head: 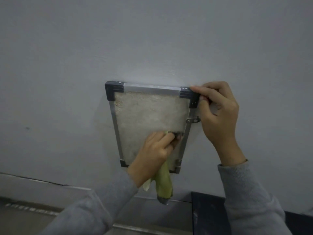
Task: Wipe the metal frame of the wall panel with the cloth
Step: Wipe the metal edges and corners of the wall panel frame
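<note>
Sleeves lowest in picture. Left hand [155, 153] fingers clenched on cloth [163, 183], centre-low on panel; right frame rail [186, 134] just right of fingertips, running steeply upward. Right hand [218, 114] fingers curled, pinching upper-right corner.

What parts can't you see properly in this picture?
- Head view: the left hand covers the panel's bottom edge and most of the cloth.
- The right hand hides the frame's outer top-right corner.
- The latch is too small to read.
</note>
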Demonstrator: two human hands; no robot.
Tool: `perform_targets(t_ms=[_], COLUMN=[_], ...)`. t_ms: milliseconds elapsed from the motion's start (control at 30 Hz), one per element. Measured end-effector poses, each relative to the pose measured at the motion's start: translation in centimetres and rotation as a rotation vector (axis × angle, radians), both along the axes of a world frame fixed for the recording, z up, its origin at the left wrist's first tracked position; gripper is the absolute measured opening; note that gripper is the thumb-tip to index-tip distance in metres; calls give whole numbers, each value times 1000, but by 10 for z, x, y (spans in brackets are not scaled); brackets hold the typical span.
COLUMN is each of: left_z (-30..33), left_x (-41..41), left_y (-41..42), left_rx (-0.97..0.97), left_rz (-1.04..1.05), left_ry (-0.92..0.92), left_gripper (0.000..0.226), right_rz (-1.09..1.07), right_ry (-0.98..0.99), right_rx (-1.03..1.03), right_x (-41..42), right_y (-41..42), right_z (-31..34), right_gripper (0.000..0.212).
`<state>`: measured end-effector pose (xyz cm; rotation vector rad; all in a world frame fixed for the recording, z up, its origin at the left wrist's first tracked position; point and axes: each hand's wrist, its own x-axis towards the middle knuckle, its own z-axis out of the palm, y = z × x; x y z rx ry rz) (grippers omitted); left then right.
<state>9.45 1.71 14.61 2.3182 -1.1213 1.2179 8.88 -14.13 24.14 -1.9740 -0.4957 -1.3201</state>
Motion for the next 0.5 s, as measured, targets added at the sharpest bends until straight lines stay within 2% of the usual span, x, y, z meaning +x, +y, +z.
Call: perform_targets(t_ms=[133,300,400,500], left_z=[-16,0,13,24], left_x=[-18,-43,-52,-58], left_y=[13,33,43,52], left_rx=[-32,-364,-531,-660], left_rz=[-8,-28,-72,-137], left_ry=[103,255,386,564], left_gripper=[25,20,26,30], right_rz=[-8,-74,-34,64], right_ry=[31,54,174,374], right_rx=[-11,112,172,237], right_x=[-9,-49,-80,-97], right_y=[3,26,50,71], right_z=[-5,-54,-92,-113], right_gripper=[31,27,26,33])
